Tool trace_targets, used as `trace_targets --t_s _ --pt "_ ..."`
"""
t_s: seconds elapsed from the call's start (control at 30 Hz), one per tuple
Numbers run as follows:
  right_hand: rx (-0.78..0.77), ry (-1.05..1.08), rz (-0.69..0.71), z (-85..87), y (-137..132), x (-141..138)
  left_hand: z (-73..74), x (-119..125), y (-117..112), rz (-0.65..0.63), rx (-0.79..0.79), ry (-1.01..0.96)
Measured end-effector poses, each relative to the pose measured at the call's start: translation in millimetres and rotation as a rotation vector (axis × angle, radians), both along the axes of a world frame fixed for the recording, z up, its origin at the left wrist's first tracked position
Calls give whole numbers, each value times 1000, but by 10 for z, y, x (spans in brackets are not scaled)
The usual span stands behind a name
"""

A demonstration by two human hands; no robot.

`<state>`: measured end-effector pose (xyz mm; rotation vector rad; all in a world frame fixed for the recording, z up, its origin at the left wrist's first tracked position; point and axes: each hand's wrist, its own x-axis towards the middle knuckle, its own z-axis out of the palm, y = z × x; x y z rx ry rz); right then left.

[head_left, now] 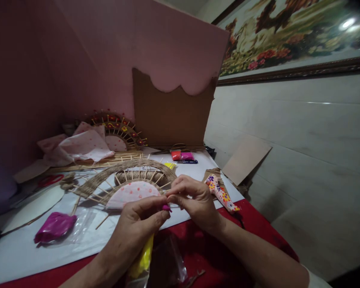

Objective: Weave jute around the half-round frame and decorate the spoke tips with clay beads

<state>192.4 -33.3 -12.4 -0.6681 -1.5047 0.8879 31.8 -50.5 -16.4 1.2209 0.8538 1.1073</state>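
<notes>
Between the thumb and forefinger of my left hand [138,224] is a small lump of magenta modelling clay [167,208]. My right hand [196,204] is closed in a pinch, its fingertips meeting the left ones just above the lump; what lies in that pinch is hidden. Behind both hands rests a half-round woven fan shape [102,180] of sticks and twine, with a pink dotted fabric centre [135,194]. A bag of yellow clay [144,258] shows below my left hand; whether they touch, I cannot tell.
A bag of magenta clay [55,227] lies at left, near red-handled scissors [50,181]. Orange and magenta packets [181,155] and a pen [187,161] sit farther back. A flower-patterned piece [222,194] is at right. Behind stand a decorated fan [117,124] and cardboard [174,116].
</notes>
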Motion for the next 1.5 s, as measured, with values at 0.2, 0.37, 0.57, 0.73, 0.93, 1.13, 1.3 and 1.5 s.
trace_targets --t_s 0.2,0.37,0.57,0.73,0.93,1.13,1.3,1.5 --pt "38 103 -66 26 14 39 27 10 -32 31 -48 23" --pt "137 -94 -58 19 -41 9 39 7 -51 42 28 38" --pt "83 11 -109 30 -30 37 89 12 -42 33 -58 12" --pt "347 -259 -118 19 -88 34 89 16 -37 8 -36 -33" --pt "347 -321 -136 35 -104 30 56 7 -30 26 -24 -16" --pt "212 -281 -103 33 -86 0 54 -10 -26 55 -13 -21" --pt "70 -191 -90 18 -68 6 59 -1 -20 69 -60 -9" --pt "247 -351 -102 33 -79 25 42 1 -45 98 82 34"
